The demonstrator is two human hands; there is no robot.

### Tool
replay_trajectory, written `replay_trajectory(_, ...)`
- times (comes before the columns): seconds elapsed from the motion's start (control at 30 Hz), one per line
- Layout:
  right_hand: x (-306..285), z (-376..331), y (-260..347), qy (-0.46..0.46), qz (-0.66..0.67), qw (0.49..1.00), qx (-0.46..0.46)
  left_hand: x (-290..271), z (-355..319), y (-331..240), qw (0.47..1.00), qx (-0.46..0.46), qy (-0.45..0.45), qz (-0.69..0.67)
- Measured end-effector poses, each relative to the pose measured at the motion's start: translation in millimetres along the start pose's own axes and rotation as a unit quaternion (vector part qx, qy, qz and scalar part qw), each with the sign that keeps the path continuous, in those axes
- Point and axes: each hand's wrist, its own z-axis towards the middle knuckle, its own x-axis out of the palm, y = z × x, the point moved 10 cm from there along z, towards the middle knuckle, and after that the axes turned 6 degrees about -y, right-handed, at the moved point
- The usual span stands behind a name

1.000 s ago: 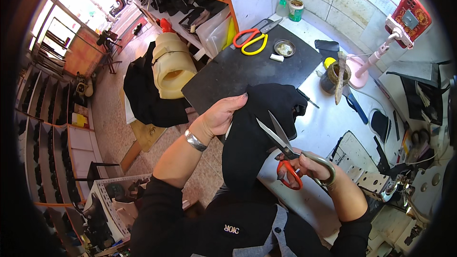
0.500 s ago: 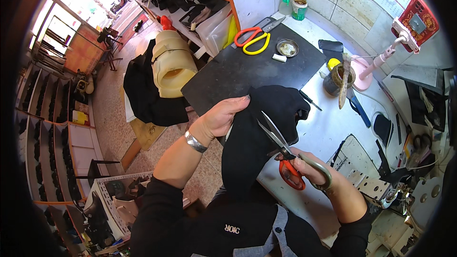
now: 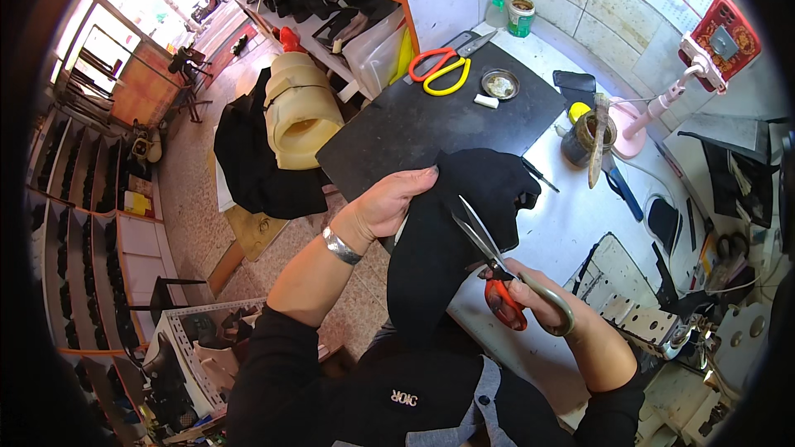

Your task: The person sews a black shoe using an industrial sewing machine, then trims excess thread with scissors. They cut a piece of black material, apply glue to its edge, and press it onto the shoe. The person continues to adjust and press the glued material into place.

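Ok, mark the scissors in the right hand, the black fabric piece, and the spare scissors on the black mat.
scissors (image 3: 489,261), head view, on the blades near the pivot.
black fabric piece (image 3: 431,257), head view, on its middle.
spare scissors (image 3: 439,70), head view, on the orange and yellow handles.

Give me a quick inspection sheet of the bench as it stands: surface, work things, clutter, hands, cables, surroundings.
Surface: white bench with a black mat on it.
Job's things: black fabric piece held up over the bench edge; red-handled scissors, blades open against the fabric.
Clutter: spare orange-and-yellow scissors, small round tin, white chalk block, dark jar with a stick in it, green-lidded pot.
Grippers: left hand grips the fabric's edge; right hand is in the scissor handles.
Cables: thin wire by the pink phone stand.
Surroundings: shelves, cream foam roll on the floor.
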Motion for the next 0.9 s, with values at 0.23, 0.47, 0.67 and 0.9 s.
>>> replay_trajectory(0.23,2.0,-13.7,-13.1,0.033,0.061,0.998,0.006,-3.4,-1.8,-6.7,1.000,0.027,-0.003,-0.010)
replay_trajectory(0.47,-4.2,-20.8,-20.4,0.021,0.047,0.999,-0.015,-6.1,4.8,-3.5,0.999,0.018,0.009,-0.047)
replay_trajectory(0.67,-6.1,-8.5,-20.5,0.038,0.109,0.993,-0.031,-4.7,1.7,-2.1,0.995,0.018,0.030,-0.098)
replay_trajectory(0.9,-8.4,-0.6,-14.9,0.020,0.051,0.998,-0.033,-6.1,-4.1,2.0,0.998,0.002,0.065,-0.001)
